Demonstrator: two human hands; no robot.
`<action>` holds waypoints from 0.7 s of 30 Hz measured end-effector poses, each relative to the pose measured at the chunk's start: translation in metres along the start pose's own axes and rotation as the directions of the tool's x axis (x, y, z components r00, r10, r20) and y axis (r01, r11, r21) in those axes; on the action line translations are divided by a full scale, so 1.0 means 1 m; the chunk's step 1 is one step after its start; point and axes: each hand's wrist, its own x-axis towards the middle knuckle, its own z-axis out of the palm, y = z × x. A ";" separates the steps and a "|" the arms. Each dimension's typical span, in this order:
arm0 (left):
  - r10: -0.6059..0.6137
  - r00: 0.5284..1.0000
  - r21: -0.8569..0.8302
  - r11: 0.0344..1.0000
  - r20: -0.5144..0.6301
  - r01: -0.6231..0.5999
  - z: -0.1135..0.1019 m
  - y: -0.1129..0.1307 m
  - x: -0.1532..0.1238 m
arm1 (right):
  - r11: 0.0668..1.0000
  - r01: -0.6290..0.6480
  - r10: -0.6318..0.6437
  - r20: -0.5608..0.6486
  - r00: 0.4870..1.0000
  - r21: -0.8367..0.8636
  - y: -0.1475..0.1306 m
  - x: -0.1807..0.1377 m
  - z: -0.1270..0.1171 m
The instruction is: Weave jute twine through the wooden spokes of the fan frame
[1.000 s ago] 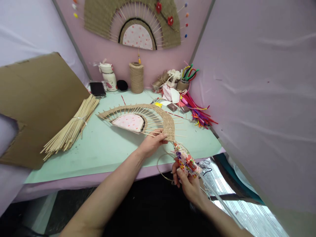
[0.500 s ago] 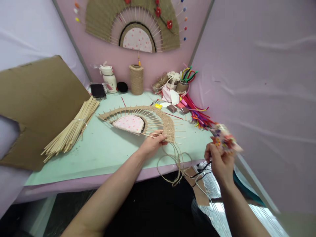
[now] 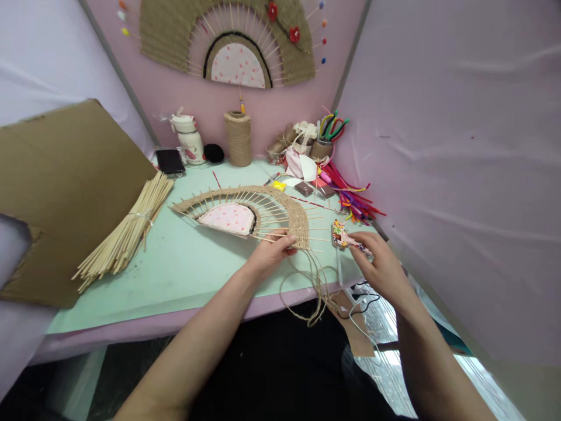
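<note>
My left hand [image 3: 275, 250] is closed on the lower right end of a half-round woven fan [image 3: 298, 221], its fingers on the sticks and twine weave. The fan lies tilted over the table, with a pink dotted half-circle [image 3: 228, 218] at its centre. Loose loops of jute twine [image 3: 319, 286] hang from that end past the table edge. To the right, my right hand [image 3: 380, 260] grips the handle of a glue gun [image 3: 340, 233] with a colourful pattern. A pale glue stick [image 3: 340, 266] sticks out of its back. The gun is apart from the fan.
A bundle of thin sticks [image 3: 127, 234] and a cardboard sheet [image 3: 65, 193] lie at the left. Along the back stand a bottle [image 3: 191, 143] and a twine spool [image 3: 238, 140]. Pipe cleaners [image 3: 355, 202] lie at the right. A finished fan [image 3: 239, 64] hangs on the wall.
My right hand has moved from beyond the table's right edge in over the table, bringing the glue gun nearer to the fan. My left hand keeps its hold on the fan.
</note>
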 end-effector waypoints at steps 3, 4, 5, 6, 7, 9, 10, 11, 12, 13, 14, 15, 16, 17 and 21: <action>0.003 1.000 -0.009 1.000 0.001 -0.003 0.000 0.000 0.000 | 0.842 -0.215 0.103 0.243 0.964 0.495 -0.045 -0.025 0.011; 0.004 1.000 -0.006 1.000 0.002 -0.004 0.000 0.000 0.000 | 0.742 -0.289 0.127 0.296 0.947 0.604 -0.055 -0.031 0.017; 0.005 1.000 -0.001 1.000 0.005 -0.005 0.000 0.000 0.000 | 0.649 -0.351 0.157 0.333 0.930 0.675 -0.063 -0.035 0.024; 0.005 1.000 0.004 1.000 0.008 -0.005 -0.001 -0.001 0.000 | 0.573 -0.388 0.184 0.348 0.919 0.721 -0.068 -0.037 0.032; 0.006 1.000 0.006 1.000 0.010 -0.006 -0.001 -0.001 0.000 | 0.521 -0.406 0.212 0.347 0.914 0.751 -0.071 -0.038 0.039; 0.006 1.000 0.005 1.000 0.018 -0.006 -0.002 -0.001 0.000 | 0.494 -0.401 0.234 0.327 0.916 0.771 -0.073 -0.038 0.049; 0.008 1.000 0.004 1.000 0.023 -0.009 -0.002 -0.002 0.000 | 0.507 -0.387 0.229 0.313 0.922 0.770 -0.073 -0.037 0.052; 0.012 1.000 0.005 1.000 0.028 -0.012 -0.002 -0.002 0.000 | 0.530 -0.369 0.219 0.297 0.929 0.764 -0.073 -0.036 0.055; 0.015 0.999 0.006 1.000 0.032 -0.015 -0.002 -0.002 0.000 | 0.557 -0.352 0.211 0.282 0.936 0.752 -0.073 -0.035 0.056; 0.016 0.999 0.008 1.000 0.036 -0.017 -0.002 -0.002 -0.001 | 0.583 -0.339 0.207 0.268 0.941 0.739 -0.074 -0.035 0.056; 0.016 0.999 0.008 1.000 0.037 -0.017 -0.002 -0.002 -0.001 | 0.604 -0.331 0.207 0.258 0.944 0.725 -0.074 -0.035 0.057; 0.015 0.999 0.007 1.000 0.036 -0.015 -0.002 -0.002 -0.001 | 0.623 -0.327 0.209 0.252 0.945 0.710 -0.074 -0.034 0.057; 0.011 0.999 0.005 1.000 0.034 -0.012 -0.001 -0.002 -0.001 | 0.641 -0.328 0.211 0.251 0.945 0.693 -0.074 -0.034 0.057; 0.008 0.999 0.005 1.000 0.033 -0.008 -0.001 -0.002 -0.001 | 0.657 -0.330 0.212 0.254 0.944 0.678 -0.073 -0.034 0.058; 0.004 1.000 0.011 1.000 0.026 -0.004 0.000 -0.002 -0.001 | 0.662 -0.359 0.208 0.299 0.931 0.658 -0.063 -0.030 0.062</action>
